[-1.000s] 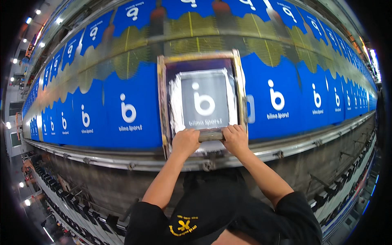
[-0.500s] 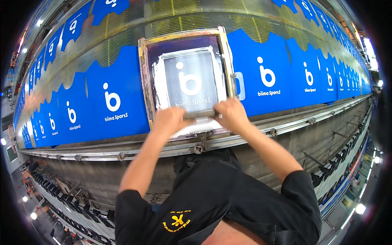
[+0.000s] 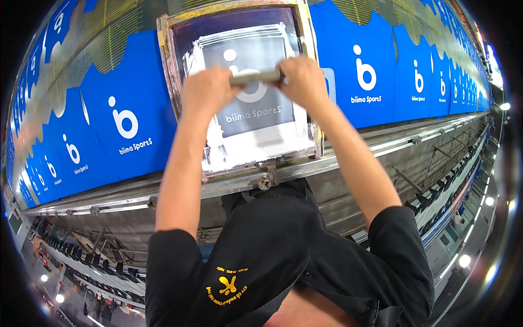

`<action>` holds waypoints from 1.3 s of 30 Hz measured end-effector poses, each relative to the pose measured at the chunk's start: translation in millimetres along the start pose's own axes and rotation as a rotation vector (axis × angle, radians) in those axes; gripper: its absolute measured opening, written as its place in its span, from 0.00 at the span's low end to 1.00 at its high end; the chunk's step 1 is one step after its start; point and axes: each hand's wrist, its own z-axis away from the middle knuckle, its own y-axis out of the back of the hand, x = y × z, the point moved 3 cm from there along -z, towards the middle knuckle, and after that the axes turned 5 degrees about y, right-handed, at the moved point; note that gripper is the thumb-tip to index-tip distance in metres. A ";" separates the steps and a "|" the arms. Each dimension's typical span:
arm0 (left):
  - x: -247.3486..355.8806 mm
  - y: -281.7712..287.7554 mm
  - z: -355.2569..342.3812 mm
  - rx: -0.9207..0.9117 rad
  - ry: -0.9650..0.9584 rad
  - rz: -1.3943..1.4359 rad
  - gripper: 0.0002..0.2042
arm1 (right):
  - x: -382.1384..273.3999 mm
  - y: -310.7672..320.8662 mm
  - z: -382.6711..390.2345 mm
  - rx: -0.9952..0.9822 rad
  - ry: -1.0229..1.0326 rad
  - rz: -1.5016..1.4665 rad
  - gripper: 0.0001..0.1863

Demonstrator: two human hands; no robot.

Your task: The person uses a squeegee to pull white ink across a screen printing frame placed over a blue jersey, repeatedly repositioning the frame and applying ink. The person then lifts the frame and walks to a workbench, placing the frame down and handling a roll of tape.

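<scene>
A wooden-edged printing screen point(image 3: 308, 32) lies in front of me over the row of blue garment pieces. White ink point(image 3: 261, 148) is smeared around its grey mesh window, thickest at the near end. Through the mesh, a round emblem and a line of lettering show. Across the upper middle of the screen, both my hands grip a squeegee point(image 3: 254, 78) by its bar. My left hand point(image 3: 208, 90), slightly blurred, is closed on the left end. My right hand point(image 3: 303, 79) is wrapped round the right end. The squeegee's lower edge is mostly hidden.
Blue garment pieces point(image 3: 150, 76) with white prints line the long table on the left, and more blue pieces point(image 3: 400, 92) continue to the right. A metal rail point(image 3: 229, 189) with clamps runs along the near edge, close to my body. Another row of blue pieces lies farther across.
Both hands have moved the squeegee away from me, from the screen's near end to its upper middle. The lettering on the mesh is now uncovered, and the view has shifted.
</scene>
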 end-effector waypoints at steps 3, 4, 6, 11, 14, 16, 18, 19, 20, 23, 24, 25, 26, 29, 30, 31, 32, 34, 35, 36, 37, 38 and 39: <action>21.0 -16.3 89.0 0.048 -0.058 0.058 0.14 | -43.8 6.8 72.7 -0.038 -0.035 -0.055 0.19; 26.0 -20.2 106.0 0.006 -0.062 0.051 0.16 | -55.6 13.3 89.2 0.062 0.006 -0.085 0.19; 31.1 -16.3 116.0 0.027 -0.075 0.096 0.20 | -62.3 20.4 100.7 0.065 0.039 -0.114 0.19; 6.1 28.9 8.4 -0.270 0.015 0.102 0.29 | -5.7 23.7 2.9 -0.166 -0.022 -0.034 0.27; -4.4 70.3 -72.6 -0.068 -0.043 0.052 0.31 | 31.6 32.2 -81.5 -0.118 -0.048 0.013 0.28; -8.1 78.0 -101.7 0.021 -0.047 0.017 0.29 | 45.3 27.6 -110.3 -0.087 -0.144 -0.026 0.27; -6.3 65.1 -99.1 0.093 -0.062 0.048 0.26 | 43.7 16.5 -106.6 0.001 -0.138 -0.006 0.25; -4.1 54.1 -89.5 0.121 -0.074 0.034 0.24 | 39.8 11.5 -93.5 0.031 -0.078 0.004 0.25; -2.7 41.1 -72.6 0.140 -0.081 0.017 0.23 | 35.9 7.4 -73.9 0.043 -0.038 0.023 0.24; 6.8 -1.5 3.0 0.015 0.003 0.033 0.20 | 6.1 0.6 4.8 0.103 0.076 -0.007 0.19; 12.1 -11.9 34.5 -0.029 0.015 0.039 0.18 | -8.7 1.9 35.5 0.091 0.056 -0.045 0.18; 20.9 -17.8 64.6 0.027 -0.022 0.053 0.18 | -23.4 2.6 62.2 0.021 0.041 -0.027 0.19; 27.9 -22.6 92.5 0.046 -0.044 0.055 0.17 | -36.3 3.7 84.6 -0.023 0.005 -0.073 0.20; 47.7 -26.5 141.5 0.046 -0.061 0.092 0.17 | -65.2 20.0 129.5 0.063 0.035 -0.111 0.20; 52.1 -26.4 147.6 -0.048 -0.027 0.094 0.19 | -66.9 23.3 135.5 -0.007 0.018 -0.104 0.19; 54.3 -23.7 145.1 -0.083 -0.012 0.071 0.21 | -63.1 27.5 135.0 -0.003 0.041 -0.120 0.19; 55.5 -23.0 138.6 -0.178 0.029 0.050 0.24 | -55.7 27.2 131.9 -0.105 0.017 -0.139 0.20; 58.4 -15.2 123.9 -0.128 0.021 0.105 0.29 | -41.3 35.2 124.4 0.014 0.075 -0.162 0.24; 60.6 -15.5 114.3 -0.140 0.025 0.096 0.29 | -33.2 33.9 118.8 -0.024 0.056 -0.143 0.25; 62.7 -16.2 107.1 -0.111 0.007 0.102 0.30 | -28.4 34.2 116.7 0.004 0.050 -0.116 0.27; 64.7 -21.0 102.5 -0.152 0.000 0.079 0.30 | -24.8 30.7 116.9 -0.076 0.003 -0.140 0.27; 66.9 -26.1 97.6 -0.169 -0.020 0.066 0.31 | -22.0 28.0 116.0 -0.121 -0.044 -0.147 0.28; 68.2 -31.9 94.5 -0.186 -0.044 0.062 0.31 | -20.9 23.8 117.0 -0.223 -0.101 -0.164 0.29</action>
